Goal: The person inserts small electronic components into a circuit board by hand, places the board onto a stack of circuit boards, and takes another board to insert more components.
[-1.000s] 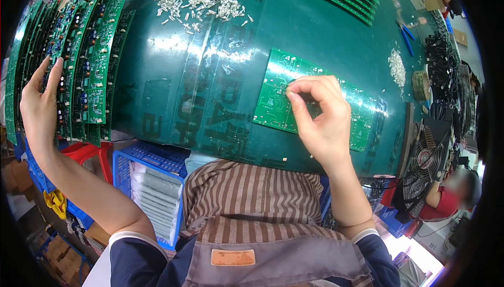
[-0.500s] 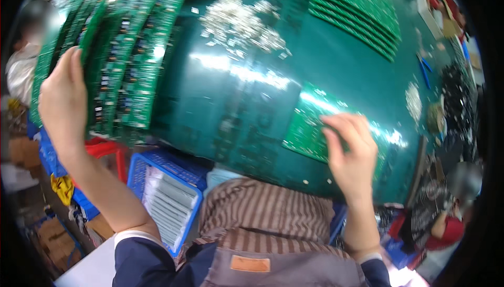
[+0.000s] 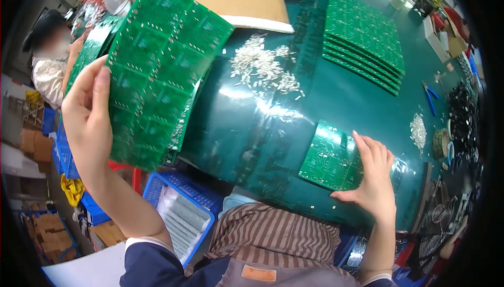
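My left hand [image 3: 89, 116] is closed on the edge of a large green circuit board panel [image 3: 157, 71]. The panel is tilted up at the left, its underside of solder points facing me, with more upright boards behind it. On the table at the right lies a smaller-looking flat green circuit board [image 3: 331, 158]. My right hand [image 3: 375, 179] is over this board, thumb near its front edge and fingers stretched toward its far edge. Whether the fingertips touch it, I cannot tell. My palm hides part of the board.
A heap of small white parts [image 3: 262, 66] lies mid-table, and a smaller pile [image 3: 418, 129] at the right near blue-handled pliers [image 3: 430, 98]. Stacked green boards [image 3: 362, 35] stand at the back. A blue basket [image 3: 202, 224] is beside my lap. Another person [image 3: 50, 71] sits far left.
The left hand has brought one panel round from the upright row, its face now toward me. My right hand has gone from a pinch above the flat board to spread fingers. The view has shifted.
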A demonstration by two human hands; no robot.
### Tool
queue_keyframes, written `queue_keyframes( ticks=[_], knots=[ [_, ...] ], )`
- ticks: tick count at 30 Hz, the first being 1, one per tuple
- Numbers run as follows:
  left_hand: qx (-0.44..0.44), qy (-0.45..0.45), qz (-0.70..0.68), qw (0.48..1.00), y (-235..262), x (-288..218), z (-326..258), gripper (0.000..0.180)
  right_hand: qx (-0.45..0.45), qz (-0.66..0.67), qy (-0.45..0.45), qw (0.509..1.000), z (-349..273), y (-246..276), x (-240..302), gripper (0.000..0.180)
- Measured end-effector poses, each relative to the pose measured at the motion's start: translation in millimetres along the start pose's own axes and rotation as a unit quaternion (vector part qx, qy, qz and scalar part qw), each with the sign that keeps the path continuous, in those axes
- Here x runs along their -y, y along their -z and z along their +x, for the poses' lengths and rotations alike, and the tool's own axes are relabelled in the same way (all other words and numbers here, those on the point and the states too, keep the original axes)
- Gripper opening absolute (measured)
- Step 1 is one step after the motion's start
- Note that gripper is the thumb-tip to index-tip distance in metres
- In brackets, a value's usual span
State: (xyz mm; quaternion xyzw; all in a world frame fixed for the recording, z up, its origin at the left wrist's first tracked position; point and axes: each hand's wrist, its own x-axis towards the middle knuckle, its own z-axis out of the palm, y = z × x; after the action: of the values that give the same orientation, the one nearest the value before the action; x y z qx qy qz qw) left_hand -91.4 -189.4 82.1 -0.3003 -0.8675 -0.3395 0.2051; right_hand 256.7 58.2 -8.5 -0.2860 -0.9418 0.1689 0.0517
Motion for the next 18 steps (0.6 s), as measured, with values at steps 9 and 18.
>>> queue_keyframes(
  ticks=[9,18],
  knots=[
    [0.337,0.367,-0.655,0.568,-82,-58,-94,0.029,-0.077,-0.136,0.096,0.983,80,70,-72,0.123],
    [0.331,0.481,-0.669,0.46,-122,-142,-212,0.027,0.024,-0.206,0.027,0.978,249,106,-103,0.115]
  ],
)
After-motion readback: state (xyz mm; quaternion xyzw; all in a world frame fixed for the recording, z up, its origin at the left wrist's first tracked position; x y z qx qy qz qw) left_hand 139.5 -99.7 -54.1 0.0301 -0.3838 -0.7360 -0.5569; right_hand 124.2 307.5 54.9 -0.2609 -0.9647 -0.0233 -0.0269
